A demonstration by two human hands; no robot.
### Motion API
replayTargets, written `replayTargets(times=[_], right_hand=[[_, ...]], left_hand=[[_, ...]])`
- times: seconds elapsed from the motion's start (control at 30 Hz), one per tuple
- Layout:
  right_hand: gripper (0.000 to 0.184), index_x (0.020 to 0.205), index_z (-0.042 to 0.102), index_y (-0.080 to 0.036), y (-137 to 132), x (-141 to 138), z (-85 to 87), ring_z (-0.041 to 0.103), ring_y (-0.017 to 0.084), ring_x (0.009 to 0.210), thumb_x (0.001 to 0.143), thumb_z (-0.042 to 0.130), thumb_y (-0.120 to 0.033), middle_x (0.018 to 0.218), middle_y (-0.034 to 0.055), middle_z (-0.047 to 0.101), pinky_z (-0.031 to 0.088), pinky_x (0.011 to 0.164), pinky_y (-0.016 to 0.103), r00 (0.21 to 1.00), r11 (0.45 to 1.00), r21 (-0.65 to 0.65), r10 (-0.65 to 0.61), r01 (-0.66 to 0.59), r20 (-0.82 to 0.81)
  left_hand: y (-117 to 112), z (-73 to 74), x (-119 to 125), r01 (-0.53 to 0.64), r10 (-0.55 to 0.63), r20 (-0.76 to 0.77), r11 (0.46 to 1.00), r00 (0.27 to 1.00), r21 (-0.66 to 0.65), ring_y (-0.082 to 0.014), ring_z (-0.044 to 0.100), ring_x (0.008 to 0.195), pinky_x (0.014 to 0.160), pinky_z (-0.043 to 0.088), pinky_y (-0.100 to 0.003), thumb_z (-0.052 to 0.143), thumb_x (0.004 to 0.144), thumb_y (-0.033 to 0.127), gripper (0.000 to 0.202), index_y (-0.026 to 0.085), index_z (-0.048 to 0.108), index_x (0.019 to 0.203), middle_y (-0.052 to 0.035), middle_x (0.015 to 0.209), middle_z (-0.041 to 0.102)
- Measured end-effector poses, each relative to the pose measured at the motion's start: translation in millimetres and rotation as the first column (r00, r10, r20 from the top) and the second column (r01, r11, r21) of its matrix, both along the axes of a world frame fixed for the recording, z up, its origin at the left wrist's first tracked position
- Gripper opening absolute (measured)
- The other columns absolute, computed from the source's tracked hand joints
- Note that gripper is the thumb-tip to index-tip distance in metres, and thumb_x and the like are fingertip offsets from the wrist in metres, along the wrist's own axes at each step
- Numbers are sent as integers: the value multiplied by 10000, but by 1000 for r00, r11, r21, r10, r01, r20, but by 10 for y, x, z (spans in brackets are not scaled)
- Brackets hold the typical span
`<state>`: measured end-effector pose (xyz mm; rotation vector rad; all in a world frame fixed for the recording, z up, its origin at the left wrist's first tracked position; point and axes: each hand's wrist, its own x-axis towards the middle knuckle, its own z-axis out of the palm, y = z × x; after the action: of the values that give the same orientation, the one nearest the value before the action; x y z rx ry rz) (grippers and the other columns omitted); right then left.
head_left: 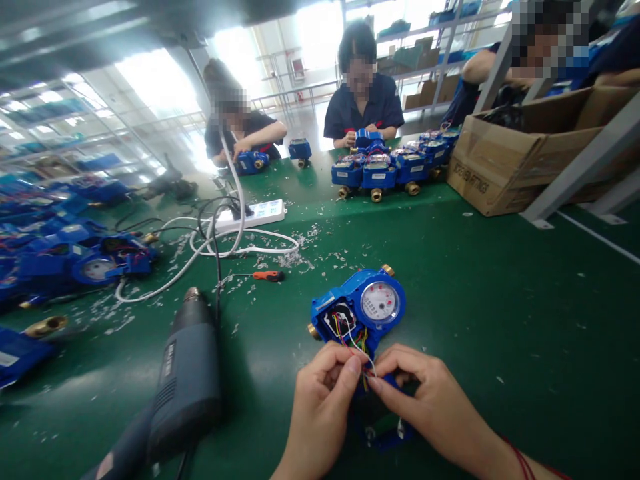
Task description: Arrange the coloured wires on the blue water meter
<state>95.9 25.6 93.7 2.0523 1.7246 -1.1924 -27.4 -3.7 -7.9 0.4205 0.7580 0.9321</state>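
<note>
Pinching thin wires between our left hand and right hand, fingertips closed together, just below the blue meter.

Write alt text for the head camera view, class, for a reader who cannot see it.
Two bare hands, left hand and right hand, pinch thin coloured wires coming from an opened blue water meter on a green table. A dark heat gun lies to the left; three people sit opposite beside more meters.
</note>
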Motion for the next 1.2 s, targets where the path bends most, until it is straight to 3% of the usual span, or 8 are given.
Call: replayTargets(times=[0.17,0.3,0.47,0.7,0.83,0.97,1.2], right_hand=[[270,881,596,-152,16,-7,4,514,99,688,816,522,-404,819,19,570,410,625,209,987,984,-88,-158,157,-5],[293,856,585,-126,28,8,-12,492,99,684,830,514,-409,793,31,563,400,632,208,979,978,-96,-194,187,-70],[315,841,561,-106,21,49,-36,488,116,716,822,527,-419,806,49,544,402,663,226,958,964,-95,-258,248,-121],[313,821,506,-95,43,50,-48,467,101,711,828,528,-408,772,42,507,390,655,214,939,953,-165,-283,253,-195],[299,855,526,-96,51,21,-39,453,82,684,816,553,-391,751,30,509,376,632,194,945,962,-164,-248,216,-211],[247,844,572,-105,49,5,-20,454,95,674,818,533,-348,747,36,526,378,627,212,976,982,-93,-175,164,-130],[266,853,563,-116,49,54,-36,475,112,693,825,517,-376,773,40,542,388,648,230,978,981,-67,-187,181,-97]], left_hand=[[9,-39,-7,17,-2,137,994,991,-107,-11,356,515,444,246,-123,545,827,372,315,72,514,916,-36,725,524],[-11,-62,9,-37,63,165,987,984,-157,-21,423,580,488,297,-98,584,803,332,290,72,497,897,-36,740,523],[-38,-113,21,-14,29,134,994,991,-108,-68,490,687,605,387,-142,571,807,340,278,85,506,897,-56,787,546],[-108,-144,16,13,-13,-9,999,1000,-33,-80,480,685,617,383,-171,520,839,365,285,88,490,900,-53,780,526],[-93,-105,-3,1,-1,17,1000,1000,-31,-81,505,706,638,398,-166,496,856,368,282,88,491,882,-49,773,540],[-84,-85,0,27,-26,20,999,999,-37,-38,436,573,517,341,-139,468,870,388,305,86,506,891,-37,736,541],[-48,-112,7,74,-61,149,994,987,-80,-23,327,456,412,242,-140,446,863,455,402,60,517,880,-62,706,539]])
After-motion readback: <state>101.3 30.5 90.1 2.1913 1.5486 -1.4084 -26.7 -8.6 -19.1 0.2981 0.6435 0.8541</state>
